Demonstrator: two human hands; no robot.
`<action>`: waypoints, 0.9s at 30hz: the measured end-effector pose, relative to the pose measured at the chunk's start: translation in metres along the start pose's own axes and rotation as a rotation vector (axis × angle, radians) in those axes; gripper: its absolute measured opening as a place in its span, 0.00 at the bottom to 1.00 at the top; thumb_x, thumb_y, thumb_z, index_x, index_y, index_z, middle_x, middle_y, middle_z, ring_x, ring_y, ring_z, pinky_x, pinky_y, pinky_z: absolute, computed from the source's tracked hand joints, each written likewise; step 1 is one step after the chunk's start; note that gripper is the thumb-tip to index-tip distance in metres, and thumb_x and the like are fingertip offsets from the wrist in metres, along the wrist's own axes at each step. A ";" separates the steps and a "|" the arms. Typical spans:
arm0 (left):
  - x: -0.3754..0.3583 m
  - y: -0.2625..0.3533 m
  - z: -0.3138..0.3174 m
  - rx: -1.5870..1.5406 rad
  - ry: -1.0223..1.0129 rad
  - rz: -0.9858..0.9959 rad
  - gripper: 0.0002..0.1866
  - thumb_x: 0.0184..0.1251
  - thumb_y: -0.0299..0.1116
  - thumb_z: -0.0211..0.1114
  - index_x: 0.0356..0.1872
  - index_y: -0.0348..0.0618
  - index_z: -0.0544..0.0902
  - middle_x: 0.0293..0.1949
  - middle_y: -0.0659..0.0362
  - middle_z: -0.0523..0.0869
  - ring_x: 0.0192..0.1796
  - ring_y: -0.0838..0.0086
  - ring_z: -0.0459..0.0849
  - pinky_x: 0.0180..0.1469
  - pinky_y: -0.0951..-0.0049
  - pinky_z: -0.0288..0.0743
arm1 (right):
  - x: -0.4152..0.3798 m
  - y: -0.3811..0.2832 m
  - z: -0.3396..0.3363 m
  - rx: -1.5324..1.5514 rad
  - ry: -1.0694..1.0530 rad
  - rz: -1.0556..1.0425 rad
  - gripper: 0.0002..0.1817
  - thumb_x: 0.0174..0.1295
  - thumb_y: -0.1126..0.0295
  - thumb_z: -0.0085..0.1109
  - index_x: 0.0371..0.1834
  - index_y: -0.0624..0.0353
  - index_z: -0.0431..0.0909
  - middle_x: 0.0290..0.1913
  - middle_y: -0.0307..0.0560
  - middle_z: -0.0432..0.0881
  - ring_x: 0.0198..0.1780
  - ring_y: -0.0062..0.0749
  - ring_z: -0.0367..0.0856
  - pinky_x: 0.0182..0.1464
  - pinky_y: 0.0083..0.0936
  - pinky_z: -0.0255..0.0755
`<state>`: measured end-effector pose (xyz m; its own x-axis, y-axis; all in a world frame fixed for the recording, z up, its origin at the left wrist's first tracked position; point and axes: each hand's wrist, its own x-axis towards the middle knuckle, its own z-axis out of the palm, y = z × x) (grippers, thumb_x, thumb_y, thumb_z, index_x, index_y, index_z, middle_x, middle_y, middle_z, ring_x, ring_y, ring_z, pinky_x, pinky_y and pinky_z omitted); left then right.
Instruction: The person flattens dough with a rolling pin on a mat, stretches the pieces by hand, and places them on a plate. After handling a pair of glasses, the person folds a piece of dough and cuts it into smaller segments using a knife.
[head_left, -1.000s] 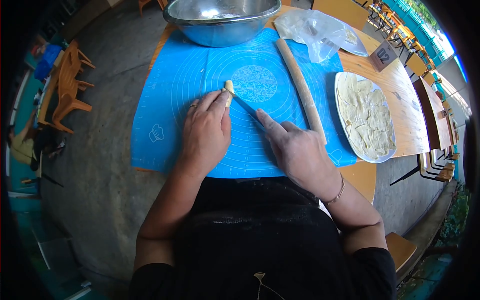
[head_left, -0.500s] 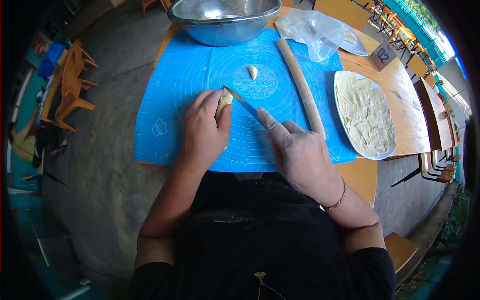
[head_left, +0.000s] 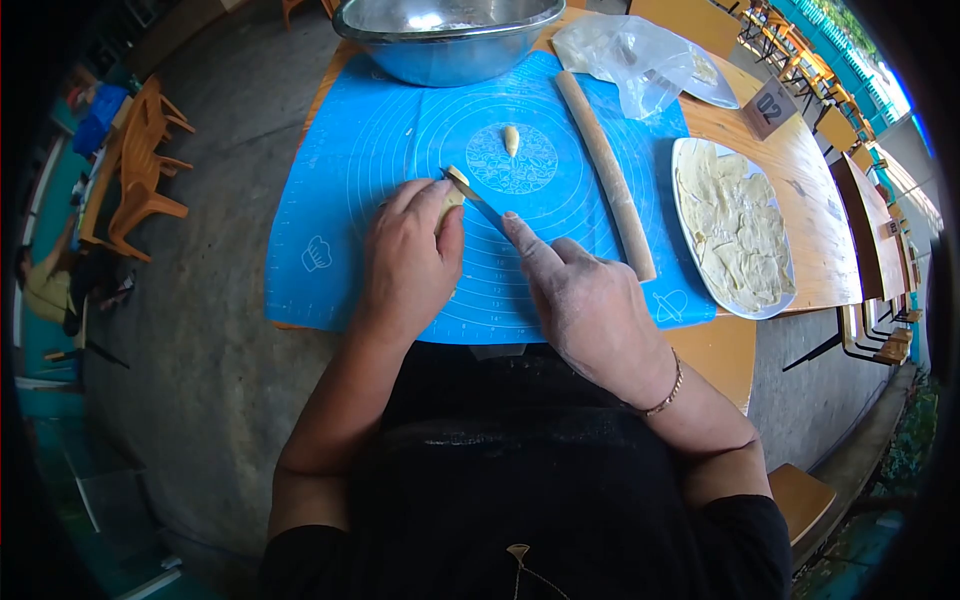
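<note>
My left hand point(head_left: 410, 245) is closed around a pale dough roll point(head_left: 450, 201) that lies on the blue silicone mat point(head_left: 330, 210); most of the roll is hidden under the fingers. A knife point(head_left: 481, 205) is in my flour-dusted right hand point(head_left: 590, 300), with the index finger stretched along its back. Its blade is at the far end of the roll, where a slice of dough point(head_left: 457, 174) shows on the far side of the blade. Farther off, a small cut dough piece point(head_left: 512, 140) sits on the mat's patterned centre circle.
A wooden rolling pin point(head_left: 606, 175) lies along the mat's right side. Beyond it stands a white plate point(head_left: 683, 215) of flat dough sheets. At the back are a metal basin point(head_left: 450, 55), a plastic bag point(head_left: 640, 70) and a number sign point(head_left: 770, 108) on the wooden table point(head_left: 820, 220).
The knife has cut into the end of the roll, and a slice now shows beyond the blade. The small dough piece on the circle has turned and shifted slightly.
</note>
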<state>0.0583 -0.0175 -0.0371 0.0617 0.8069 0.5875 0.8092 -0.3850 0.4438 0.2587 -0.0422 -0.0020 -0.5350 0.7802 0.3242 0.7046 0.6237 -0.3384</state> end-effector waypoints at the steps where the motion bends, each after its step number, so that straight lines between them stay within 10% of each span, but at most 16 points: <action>1: 0.000 0.000 0.000 -0.002 -0.002 0.001 0.12 0.66 0.25 0.64 0.49 0.31 0.83 0.46 0.46 0.86 0.45 0.52 0.86 0.50 0.60 0.79 | 0.005 0.000 0.002 -0.022 -0.006 -0.009 0.30 0.61 0.77 0.59 0.70 0.57 0.70 0.28 0.52 0.78 0.27 0.47 0.82 0.31 0.40 0.77; 27: 0.000 0.001 0.002 0.028 0.003 -0.040 0.12 0.66 0.27 0.65 0.47 0.32 0.84 0.44 0.47 0.87 0.40 0.57 0.87 0.44 0.64 0.81 | -0.015 0.005 -0.021 0.020 -0.114 0.061 0.26 0.64 0.75 0.59 0.67 0.57 0.74 0.30 0.53 0.82 0.29 0.49 0.83 0.32 0.39 0.76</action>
<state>0.0606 -0.0168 -0.0383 0.0271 0.8203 0.5714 0.8271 -0.3394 0.4481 0.2801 -0.0515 0.0099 -0.5419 0.8162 0.2005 0.7283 0.5750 -0.3727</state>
